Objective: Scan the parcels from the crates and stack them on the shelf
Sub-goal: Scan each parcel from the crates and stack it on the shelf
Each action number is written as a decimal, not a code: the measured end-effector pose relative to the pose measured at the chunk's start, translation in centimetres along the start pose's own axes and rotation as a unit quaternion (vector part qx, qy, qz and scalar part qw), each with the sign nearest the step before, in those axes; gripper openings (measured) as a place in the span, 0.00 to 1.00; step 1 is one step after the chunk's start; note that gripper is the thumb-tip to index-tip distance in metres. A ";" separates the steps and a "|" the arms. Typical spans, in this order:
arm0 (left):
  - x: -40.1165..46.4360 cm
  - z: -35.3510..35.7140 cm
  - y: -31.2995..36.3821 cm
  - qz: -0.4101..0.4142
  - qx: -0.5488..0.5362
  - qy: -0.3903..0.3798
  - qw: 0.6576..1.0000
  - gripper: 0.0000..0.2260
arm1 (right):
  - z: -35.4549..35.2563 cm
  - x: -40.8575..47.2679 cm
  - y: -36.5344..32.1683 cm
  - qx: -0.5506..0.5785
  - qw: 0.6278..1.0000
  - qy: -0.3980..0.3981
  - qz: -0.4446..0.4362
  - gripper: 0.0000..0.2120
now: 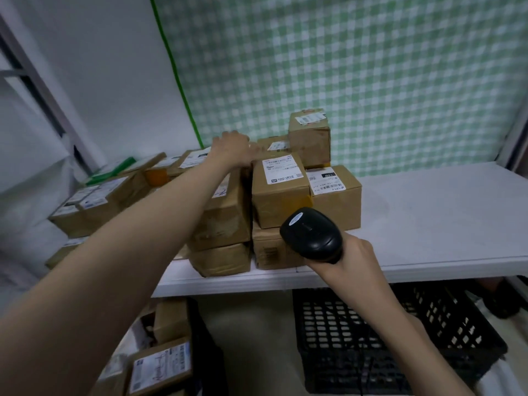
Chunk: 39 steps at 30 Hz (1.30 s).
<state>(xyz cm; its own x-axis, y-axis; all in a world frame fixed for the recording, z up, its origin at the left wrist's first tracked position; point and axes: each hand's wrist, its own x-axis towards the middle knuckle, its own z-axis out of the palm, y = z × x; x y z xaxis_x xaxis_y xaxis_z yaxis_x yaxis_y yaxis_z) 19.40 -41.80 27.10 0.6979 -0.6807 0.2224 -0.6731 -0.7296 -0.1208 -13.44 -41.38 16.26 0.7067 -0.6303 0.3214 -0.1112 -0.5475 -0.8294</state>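
Observation:
Several brown cardboard parcels with white labels are stacked on the white shelf [428, 218]. My left hand [233, 148] reaches over the stack and rests on the far end of a tall parcel [223, 215]; its fingers are hidden behind the boxes. Right of it stands a labelled parcel [280, 192] on top of another. My right hand [351, 260] grips a black barcode scanner [313, 234], held in front of the stack near the shelf's front edge.
A black plastic crate [400, 338] sits under the shelf at the right. More parcels [160, 367] lie below at the left. Further parcels [91, 201] fill the shelf's left side. A green checked curtain [371, 81] hangs behind; the shelf's right half is bare.

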 end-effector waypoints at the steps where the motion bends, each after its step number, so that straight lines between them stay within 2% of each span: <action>1: -1.8 -0.5 -0.9 0.006 0.007 0.018 1.000 0.28 | 0.4 -0.6 -0.4 -0.002 1.000 -0.009 -0.005 0.16; 5: -10.5 -0.4 -5.7 -0.006 0.026 0.060 0.998 0.28 | 3.0 -3.2 -2.4 -0.003 0.998 -0.047 -0.039 0.18; 9: -20.5 1.5 -10.4 -0.062 -0.027 0.080 0.995 0.27 | 7.4 -5.9 -3.8 0.010 0.992 -0.106 -0.061 0.07; 13: -29.7 4.7 -14.7 -0.118 -0.063 0.092 0.987 0.27 | 12.4 -8.9 -4.3 0.013 0.983 -0.162 -0.081 0.07; 16: -35.7 8.0 -17.5 -0.160 -0.067 0.053 0.983 0.27 | 15.4 -10.2 -4.8 0.018 0.976 -0.205 -0.075 0.06; 18: -39.1 10.5 -19.1 -0.191 -0.068 0.015 0.979 0.28 | 17.2 -10.5 -5.2 0.016 0.972 -0.227 -0.063 0.12; 20: -42.0 12.8 -20.6 -0.210 -0.077 -0.022 0.974 0.28 | 19.0 -10.6 -5.6 0.019 0.966 -0.251 -0.055 0.13; 23: -44.8 15.7 -22.8 -0.231 -0.075 -0.072 0.967 0.28 | 21.3 -10.7 -6.4 0.036 0.957 -0.281 -0.059 0.12; 26: -45.9 17.9 -24.6 -0.227 -0.060 -0.133 0.963 0.31 | 23.7 -10.6 -6.5 0.022 0.950 -0.303 -0.069 0.06; 30: -45.7 19.8 -25.6 -0.180 0.015 -0.214 0.960 0.41 | 25.9 -10.2 -6.1 0.003 0.948 -0.309 -0.075 0.08; 35: -44.8 19.8 -25.1 -0.170 0.065 -0.198 0.963 0.40 | 27.0 -9.6 -5.9 0.004 0.948 -0.309 -0.071 0.08; 39: -44.7 18.9 -25.1 -0.202 0.028 -0.148 0.968 0.35 | 26.4 -9.0 -5.8 0.010 0.952 -0.301 -0.053 0.05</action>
<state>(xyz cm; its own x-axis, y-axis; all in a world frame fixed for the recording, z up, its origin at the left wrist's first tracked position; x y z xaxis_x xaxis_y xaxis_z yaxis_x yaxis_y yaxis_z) 9.72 5.68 1.95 0.9463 -0.3226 -0.0232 -0.3227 -0.9366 -0.1363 -0.67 -17.96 6.11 0.9863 -0.1394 0.0887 -0.0079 -0.5762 -0.8173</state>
